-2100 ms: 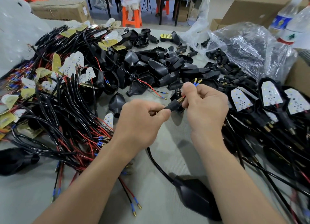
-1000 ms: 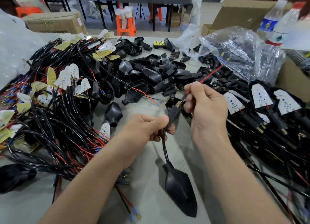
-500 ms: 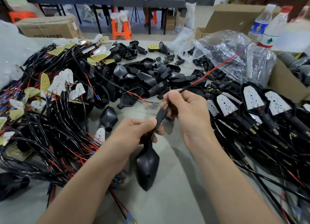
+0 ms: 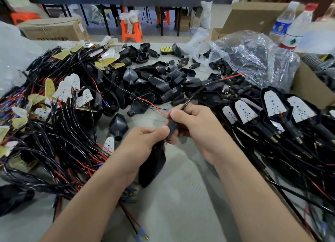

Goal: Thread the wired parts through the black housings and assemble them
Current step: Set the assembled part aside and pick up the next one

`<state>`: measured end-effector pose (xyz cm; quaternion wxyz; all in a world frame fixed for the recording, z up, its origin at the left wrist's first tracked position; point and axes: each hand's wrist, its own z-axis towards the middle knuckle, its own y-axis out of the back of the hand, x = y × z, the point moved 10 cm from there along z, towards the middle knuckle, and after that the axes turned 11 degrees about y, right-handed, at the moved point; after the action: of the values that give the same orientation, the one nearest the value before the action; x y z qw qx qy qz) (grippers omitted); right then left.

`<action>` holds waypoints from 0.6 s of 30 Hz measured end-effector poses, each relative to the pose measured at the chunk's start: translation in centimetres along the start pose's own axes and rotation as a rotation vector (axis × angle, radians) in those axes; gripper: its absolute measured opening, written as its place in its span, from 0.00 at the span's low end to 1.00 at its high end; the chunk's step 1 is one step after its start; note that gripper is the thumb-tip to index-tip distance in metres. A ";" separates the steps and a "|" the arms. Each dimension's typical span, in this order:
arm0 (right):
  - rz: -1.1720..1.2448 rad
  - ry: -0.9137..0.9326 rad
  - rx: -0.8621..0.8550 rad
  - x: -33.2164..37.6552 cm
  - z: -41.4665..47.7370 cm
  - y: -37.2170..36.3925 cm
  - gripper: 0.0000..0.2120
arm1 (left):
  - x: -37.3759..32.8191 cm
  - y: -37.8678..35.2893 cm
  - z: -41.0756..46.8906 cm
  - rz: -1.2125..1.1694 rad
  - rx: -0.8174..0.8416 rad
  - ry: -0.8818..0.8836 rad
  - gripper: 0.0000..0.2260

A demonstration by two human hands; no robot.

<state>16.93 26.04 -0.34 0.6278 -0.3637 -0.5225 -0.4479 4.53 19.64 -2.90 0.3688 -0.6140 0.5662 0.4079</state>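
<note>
Black housing (image 4: 154, 166) is at lower centre of the frame, wide end down and narrow stem up. Left hand (image 4: 145, 144) grips it at the stem. Right hand (image 4: 197, 127), touching the left, pinches the black cable (image 4: 194, 94) leaving the stem. The cable's red lead (image 4: 231, 77) points toward upper right.

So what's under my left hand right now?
A black housing shows below the left hand, its narrow stem pinched at the thumb; the right hand grips the cable coming out of it. The palm covers the housing's upper part, and its inside cannot be seen.
</note>
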 end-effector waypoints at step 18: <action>0.359 -0.010 -0.167 0.4 0.3 2.4 0.11 | -0.2 4.0 1.0 -0.137 -0.177 -0.019 0.17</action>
<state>19.13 27.11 0.14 0.6625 -0.5041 -0.4134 -0.3688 0.50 20.27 -3.04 0.3454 -0.6774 0.4811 0.4362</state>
